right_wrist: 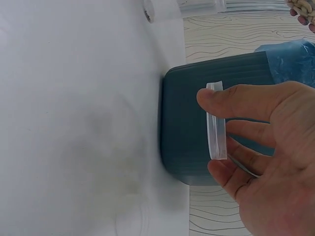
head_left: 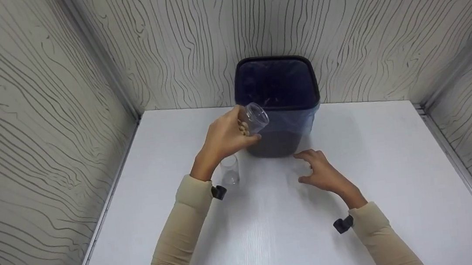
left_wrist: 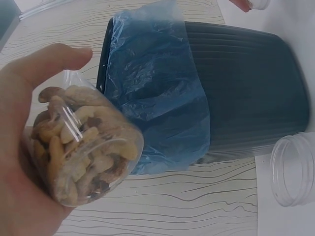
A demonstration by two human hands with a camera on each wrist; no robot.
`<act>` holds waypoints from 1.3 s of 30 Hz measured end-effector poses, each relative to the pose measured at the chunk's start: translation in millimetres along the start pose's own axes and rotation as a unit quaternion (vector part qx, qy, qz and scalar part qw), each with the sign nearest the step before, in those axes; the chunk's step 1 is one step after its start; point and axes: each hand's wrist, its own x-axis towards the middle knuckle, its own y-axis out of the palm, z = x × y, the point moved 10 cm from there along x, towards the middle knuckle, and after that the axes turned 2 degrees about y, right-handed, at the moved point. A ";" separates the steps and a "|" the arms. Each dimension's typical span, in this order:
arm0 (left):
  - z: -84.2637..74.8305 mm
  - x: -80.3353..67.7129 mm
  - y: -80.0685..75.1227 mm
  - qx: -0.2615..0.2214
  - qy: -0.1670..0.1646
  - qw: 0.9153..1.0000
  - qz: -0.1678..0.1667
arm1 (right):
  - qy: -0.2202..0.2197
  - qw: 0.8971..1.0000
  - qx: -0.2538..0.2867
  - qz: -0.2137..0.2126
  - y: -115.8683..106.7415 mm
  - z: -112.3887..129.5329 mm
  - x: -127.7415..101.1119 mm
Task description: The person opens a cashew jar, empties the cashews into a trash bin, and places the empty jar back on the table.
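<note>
My left hand (head_left: 227,133) grips a clear plastic jar (head_left: 257,118) of nuts, tilted at the near left rim of the dark bin (head_left: 278,141). In the left wrist view, the nuts (left_wrist: 91,142) look like cashews mixed with darker ones, and they lie inside the jar. The jar's mouth carries no visible lid. Right of the bin's base, my right hand (head_left: 321,172) pinches a clear, shallow lid (right_wrist: 217,130) by its edges, between thumb and fingers. A second clear jar (head_left: 230,170) stands on the table below my left wrist.
A blue plastic bag (left_wrist: 157,88) lines the bin and hangs over its rim. The bin stands on the white table (head_left: 265,243) against the wood-patterned back wall (head_left: 191,45). Similar patterned panels (head_left: 20,129) rise at both sides.
</note>
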 end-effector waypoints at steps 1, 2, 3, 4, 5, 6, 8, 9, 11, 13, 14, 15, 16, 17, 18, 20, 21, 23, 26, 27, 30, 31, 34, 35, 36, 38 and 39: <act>0.5 0.3 -0.6 0.000 -0.001 1.000 0.000 | 0.001 1.000 0.001 0.001 1.0 -1.2 0.1; 0.9 0.5 -1.5 0.000 -0.002 1.000 -0.001 | 0.003 1.000 0.000 0.002 1.9 -2.3 0.2; 1.4 0.8 -2.4 -0.001 -0.003 1.000 -0.001 | 0.005 1.000 0.002 0.003 2.8 -3.3 0.2; 2.0 1.1 -3.1 -0.002 -0.004 1.000 -0.001 | 0.005 1.000 0.001 0.004 3.7 -4.2 0.3; 2.6 1.3 -4.1 -0.003 -0.005 1.000 -0.001 | 0.008 1.000 0.003 0.005 4.7 -5.8 0.3; 3.0 1.7 -4.9 -0.004 -0.006 1.000 -0.001 | 0.008 1.000 0.002 0.006 5.6 -6.5 0.4; 3.8 2.5 -6.5 -0.007 -0.006 1.000 -0.001 | 0.010 1.000 0.004 0.007 7.3 -8.6 0.6; 4.2 3.0 -7.3 -0.009 -0.006 1.000 -0.001 | 0.009 1.000 0.006 0.008 8.0 -9.2 0.7; 4.5 3.7 -9.2 -0.010 -0.006 1.000 -0.003 | 0.009 1.000 0.007 0.009 9.5 -11.0 0.5; 4.3 4.5 -11.0 -0.012 -0.006 1.000 -0.006 | 0.011 1.000 0.007 0.010 11.0 -13.0 0.3; 4.1 4.8 -11.8 -0.012 -0.006 1.000 -0.006 | 0.011 1.000 0.004 0.010 11.7 -13.9 0.2; 3.9 5.1 -12.6 -0.010 -0.006 1.000 -0.007 | 0.013 1.000 0.003 0.010 12.3 -14.8 0.1; 3.6 5.3 -13.1 -0.008 -0.006 1.000 -0.007 | 0.013 1.000 0.002 0.010 13.0 -15.5 0.1; 3.4 5.6 -13.4 -0.007 -0.006 1.000 -0.007 | 0.014 1.000 0.003 0.011 13.7 -15.8 -0.1; 3.5 5.9 -13.5 -0.006 -0.006 1.000 -0.006 | 0.014 1.000 0.003 0.012 14.8 -16.5 -0.1; 3.3 6.2 -13.8 -0.005 -0.006 1.000 -0.005 | 0.015 1.000 0.004 0.013 16.7 -17.8 -0.2; 3.4 6.5 -14.1 -0.005 -0.005 1.000 -0.005 | 0.015 1.000 0.004 0.012 17.5 -18.0 -0.4; 3.5 7.0 -14.6 -0.004 -0.004 1.000 -0.006 | 0.010 1.000 0.001 0.011 19.0 -18.2 -0.9; 3.7 7.4 -15.7 -0.003 -0.006 1.000 -0.007 | 0.010 1.000 0.000 0.008 20.4 -19.5 -1.5; 3.8 7.5 -16.0 -0.002 -0.006 1.000 -0.007 | 0.010 1.000 -0.003 0.008 20.8 -19.9 -1.8; 4.4 7.8 -16.5 -0.002 -0.008 1.000 -0.007 | 0.012 1.000 -0.005 0.010 22.7 -21.5 -2.3; 4.5 8.1 -16.5 -0.001 -0.008 1.000 -0.006 | 0.013 1.000 -0.006 0.010 23.3 -22.4 -2.3; 4.9 9.0 -17.2 -0.003 -0.008 1.000 -0.006 | 0.013 1.000 -0.009 0.012 25.2 -23.9 -2.4; 5.0 9.4 -17.5 -0.004 -0.008 1.000 -0.007 | 0.012 1.000 -0.011 0.013 25.9 -24.3 -2.4; 5.2 9.8 -17.7 -0.004 -0.008 1.000 -0.006 | 0.013 1.000 -0.011 0.013 26.5 -25.1 -2.5; 5.5 10.6 -18.3 -0.004 -0.007 1.000 -0.006 | 0.012 1.000 -0.013 0.014 27.8 -26.0 -2.8; 5.5 10.9 -18.5 -0.004 -0.006 1.000 -0.006 | 0.011 1.000 -0.015 0.015 28.5 -26.5 -3.2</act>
